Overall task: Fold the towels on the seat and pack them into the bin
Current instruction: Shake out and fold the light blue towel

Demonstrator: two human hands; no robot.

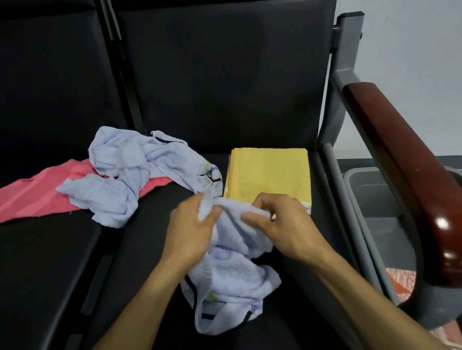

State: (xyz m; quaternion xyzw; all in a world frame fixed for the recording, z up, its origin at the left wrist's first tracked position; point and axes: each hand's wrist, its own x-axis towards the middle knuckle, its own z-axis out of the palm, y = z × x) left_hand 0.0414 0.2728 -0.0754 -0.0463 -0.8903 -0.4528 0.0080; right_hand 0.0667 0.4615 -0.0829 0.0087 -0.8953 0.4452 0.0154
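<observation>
Right up front, both hands busy on a crumpled pale blue towel (232,277) lying on the front of the black seat (244,93). Left hand (190,233) curled round a bunched-up end of it, right hand (279,222) pinching the fabric just beside, fingers bent over the top edge. Rest of that towel trailing back toward the camera, dark trim and a small label showing near the bottom.

Just past the hands, a yellow towel (269,170) folded flat into a neat rectangle, sitting on the same seat. Further left, a second pale blue towel (138,167) heaped up loose, draped partly over a pink towel (24,199) spread across the neighbouring seat.

Off to the right, beyond a glossy dark red armrest (412,178), a grey bin (374,196) down on the floor beside the seat, inside mostly hidden.
</observation>
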